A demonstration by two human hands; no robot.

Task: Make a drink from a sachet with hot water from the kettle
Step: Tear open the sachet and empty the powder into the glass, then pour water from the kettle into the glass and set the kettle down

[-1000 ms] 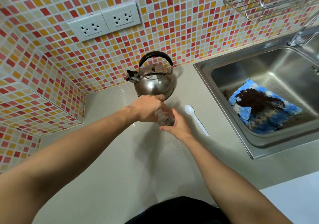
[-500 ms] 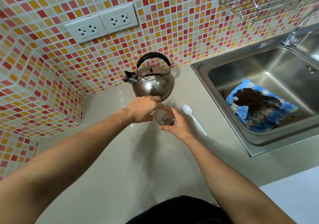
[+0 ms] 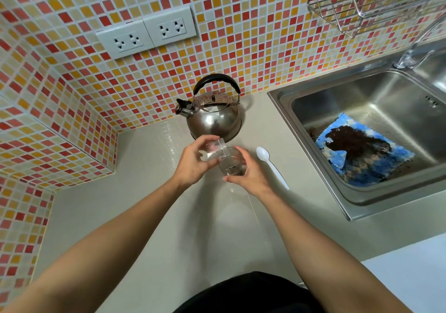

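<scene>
A small clear glass point(image 3: 231, 161) stands on the beige counter point(image 3: 149, 211), with a little dark matter at its bottom. My right hand point(image 3: 251, 174) wraps around its right side. My left hand point(image 3: 193, 160) holds a clear sachet point(image 3: 213, 152) tilted over the glass rim. Just behind them a steel kettle point(image 3: 214, 117) with a black handle stands against the tiled wall, its spout pointing left. A white plastic spoon point(image 3: 272, 166) lies on the counter right of the glass.
A steel sink point(image 3: 376, 139) is set into the counter at the right, with a stained blue cloth point(image 3: 364, 154) in it and a tap point(image 3: 415, 52) behind. A wire rack point(image 3: 371, 1) hangs above. Two wall sockets point(image 3: 147, 35) sit above the kettle.
My left hand has lifted off the glass top and pulled back left, so the sachet and the open glass now show. My right hand has stayed on the glass.
</scene>
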